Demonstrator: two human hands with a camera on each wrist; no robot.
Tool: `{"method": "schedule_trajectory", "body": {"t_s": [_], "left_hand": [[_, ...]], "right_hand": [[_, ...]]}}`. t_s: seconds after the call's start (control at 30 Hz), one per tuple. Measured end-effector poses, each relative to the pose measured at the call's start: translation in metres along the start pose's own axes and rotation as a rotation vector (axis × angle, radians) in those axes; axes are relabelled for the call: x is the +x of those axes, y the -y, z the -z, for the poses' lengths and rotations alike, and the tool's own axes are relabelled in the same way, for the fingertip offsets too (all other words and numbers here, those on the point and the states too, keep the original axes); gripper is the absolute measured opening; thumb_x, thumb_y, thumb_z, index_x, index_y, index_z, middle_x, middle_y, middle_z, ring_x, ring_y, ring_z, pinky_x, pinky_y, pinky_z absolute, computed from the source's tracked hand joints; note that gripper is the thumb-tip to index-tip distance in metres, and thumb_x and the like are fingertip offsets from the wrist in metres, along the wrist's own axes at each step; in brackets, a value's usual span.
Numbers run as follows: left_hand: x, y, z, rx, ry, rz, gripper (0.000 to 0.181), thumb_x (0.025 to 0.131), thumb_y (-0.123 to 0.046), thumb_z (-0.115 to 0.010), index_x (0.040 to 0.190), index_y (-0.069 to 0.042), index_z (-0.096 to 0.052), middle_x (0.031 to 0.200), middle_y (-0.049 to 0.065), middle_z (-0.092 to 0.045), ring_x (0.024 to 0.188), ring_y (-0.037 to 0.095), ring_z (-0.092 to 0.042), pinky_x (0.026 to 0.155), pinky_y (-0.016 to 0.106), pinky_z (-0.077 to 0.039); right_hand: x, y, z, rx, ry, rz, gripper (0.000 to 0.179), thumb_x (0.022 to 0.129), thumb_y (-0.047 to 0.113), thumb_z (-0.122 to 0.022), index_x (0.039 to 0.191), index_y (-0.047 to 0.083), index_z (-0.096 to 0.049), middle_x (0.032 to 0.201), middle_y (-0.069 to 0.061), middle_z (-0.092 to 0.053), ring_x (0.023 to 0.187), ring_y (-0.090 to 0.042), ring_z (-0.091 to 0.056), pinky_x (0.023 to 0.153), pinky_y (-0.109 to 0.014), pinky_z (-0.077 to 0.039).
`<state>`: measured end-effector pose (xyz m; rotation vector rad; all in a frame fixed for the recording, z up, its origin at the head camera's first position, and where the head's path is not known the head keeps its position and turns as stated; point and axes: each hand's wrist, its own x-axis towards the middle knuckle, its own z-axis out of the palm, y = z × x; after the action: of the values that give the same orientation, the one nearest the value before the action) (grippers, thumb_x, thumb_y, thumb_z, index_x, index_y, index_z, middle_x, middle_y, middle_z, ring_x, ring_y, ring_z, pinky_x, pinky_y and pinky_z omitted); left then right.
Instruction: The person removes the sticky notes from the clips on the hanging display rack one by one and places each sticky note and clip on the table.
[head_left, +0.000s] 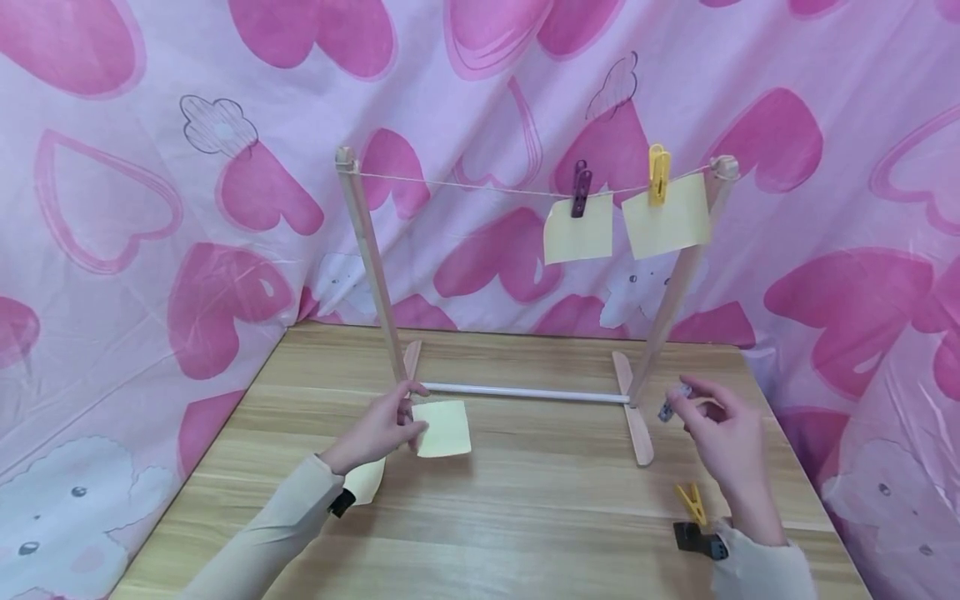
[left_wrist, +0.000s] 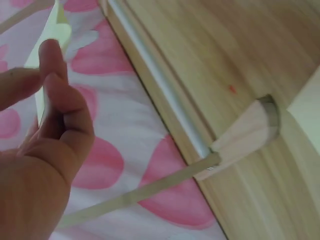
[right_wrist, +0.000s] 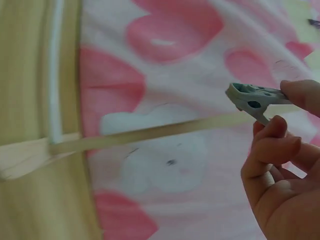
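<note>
Left hand (head_left: 381, 428)'s pinching a pale yellow note (head_left: 446, 430) around 7 o'clock in the head view, right hand (head_left: 726, 429)'s got a grey clip (head_left: 666, 409) pinched at 4. Two more notes (head_left: 581, 236) hang clipped on the string (head_left: 491, 189) near 2.

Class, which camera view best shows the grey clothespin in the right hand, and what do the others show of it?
The right wrist view: there the grey clothespin appears large and mostly uncovered, pinched by the right hand. The head view shows it small, partly covered by that hand; the left wrist view does not show it.
</note>
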<state>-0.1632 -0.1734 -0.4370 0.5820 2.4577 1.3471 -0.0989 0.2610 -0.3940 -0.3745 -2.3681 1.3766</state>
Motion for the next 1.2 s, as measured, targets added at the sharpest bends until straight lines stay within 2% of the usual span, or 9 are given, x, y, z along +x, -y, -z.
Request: {"method": "schedule_trajectory", "body": {"t_s": [0.13, 0.27, 0.37, 0.5, 0.7, 0.87, 1.03, 1.13, 1.2], "left_hand": [[-0.002, 0.012, -0.002, 0.019, 0.065, 0.014, 0.04, 0.088, -0.002, -0.064, 0.124, -0.002, -0.045, 0.069, 0.008, -0.058, 0.058, 0.02, -0.063, 0.049, 0.022, -0.042], [-0.003, 0.022, -0.004, 0.058, 0.156, 0.05, 0.036, 0.086, 0.0, -0.065, 0.118, 0.004, -0.05, 0.068, 0.006, -0.055, 0.058, 0.021, -0.065, 0.051, 0.027, -0.049], [-0.004, 0.026, -0.007, 0.124, 0.228, 0.089, 0.03, 0.084, 0.001, -0.066, 0.112, 0.003, -0.054, 0.066, 0.004, -0.054, 0.055, 0.02, -0.063, 0.049, 0.026, -0.048], [-0.006, 0.029, -0.013, 0.188, 0.276, 0.143, 0.025, 0.081, 0.004, -0.068, 0.102, -0.002, -0.057, 0.067, 0.003, -0.051, 0.053, 0.016, -0.06, 0.047, 0.021, -0.045], [-0.006, 0.031, -0.021, 0.241, 0.274, 0.177, 0.023, 0.076, 0.009, -0.067, 0.094, -0.003, -0.058, 0.067, 0.004, -0.053, 0.05, 0.013, -0.055, 0.043, 0.019, -0.042], [-0.003, 0.035, -0.029, 0.327, 0.258, 0.185, 0.027, 0.074, 0.013, -0.061, 0.094, -0.004, -0.061, 0.068, 0.006, -0.055, 0.051, 0.013, -0.052, 0.042, 0.02, -0.042], [0.001, 0.036, -0.04, 0.437, 0.211, 0.14, 0.03, 0.071, 0.018, -0.056, 0.092, -0.002, -0.064, 0.083, 0.008, -0.058, 0.069, 0.018, -0.052, 0.056, 0.03, -0.048], [0.002, 0.035, -0.046, 0.503, 0.185, 0.093, 0.03, 0.07, 0.02, -0.056, 0.088, -0.004, -0.064, 0.088, 0.009, -0.063, 0.079, 0.023, -0.054, 0.066, 0.036, -0.05], [0.002, 0.035, -0.049, 0.529, 0.184, 0.069, 0.03, 0.07, 0.02, -0.057, 0.086, -0.004, -0.064, 0.087, 0.01, -0.065, 0.08, 0.024, -0.056, 0.067, 0.037, -0.051]], "right_hand": [[-0.009, -0.023, -0.001, -0.111, 0.066, -0.026, 0.042, 0.088, 0.034, -0.07, 0.118, 0.005, -0.066, 0.08, 0.014, -0.059, 0.063, -0.001, -0.056, 0.051, -0.02, -0.046], [-0.016, -0.043, -0.005, -0.218, 0.122, -0.004, 0.037, 0.088, 0.03, -0.071, 0.113, 0.003, -0.068, 0.085, -0.001, -0.064, 0.063, 0.002, -0.053, 0.051, -0.02, -0.045], [-0.021, -0.056, -0.008, -0.294, 0.181, 0.018, 0.036, 0.087, 0.025, -0.072, 0.11, -0.002, -0.068, 0.087, -0.009, -0.067, 0.064, 0.002, -0.054, 0.053, -0.019, -0.045], [-0.027, -0.07, -0.01, -0.379, 0.269, -0.002, 0.038, 0.084, 0.024, -0.074, 0.105, -0.006, -0.067, 0.083, -0.01, -0.067, 0.067, -0.006, -0.055, 0.055, -0.02, -0.044], [-0.036, -0.085, -0.013, -0.447, 0.423, -0.142, 0.04, 0.083, 0.026, -0.071, 0.101, -0.008, -0.063, 0.084, -0.009, -0.064, 0.074, -0.017, -0.057, 0.062, -0.027, -0.045], [-0.044, -0.094, -0.018, -0.457, 0.491, -0.255, 0.035, 0.079, 0.029, -0.072, 0.091, -0.002, -0.061, 0.08, -0.006, -0.061, 0.074, -0.019, -0.055, 0.061, -0.029, -0.043], [-0.05, -0.099, -0.023, -0.483, 0.507, -0.26, 0.03, 0.076, 0.029, -0.073, 0.081, 0.002, -0.059, 0.074, -0.005, -0.059, 0.071, -0.019, -0.052, 0.059, -0.029, -0.04], [-0.051, -0.102, -0.026, -0.503, 0.505, -0.238, 0.03, 0.075, 0.028, -0.074, 0.08, 0.002, -0.059, 0.073, -0.005, -0.059, 0.07, -0.02, -0.053, 0.059, -0.029, -0.04], [-0.051, -0.103, -0.027, -0.513, 0.51, -0.237, 0.032, 0.075, 0.028, -0.074, 0.081, 0.001, -0.059, 0.074, -0.006, -0.059, 0.07, -0.02, -0.054, 0.06, -0.029, -0.041]]}}
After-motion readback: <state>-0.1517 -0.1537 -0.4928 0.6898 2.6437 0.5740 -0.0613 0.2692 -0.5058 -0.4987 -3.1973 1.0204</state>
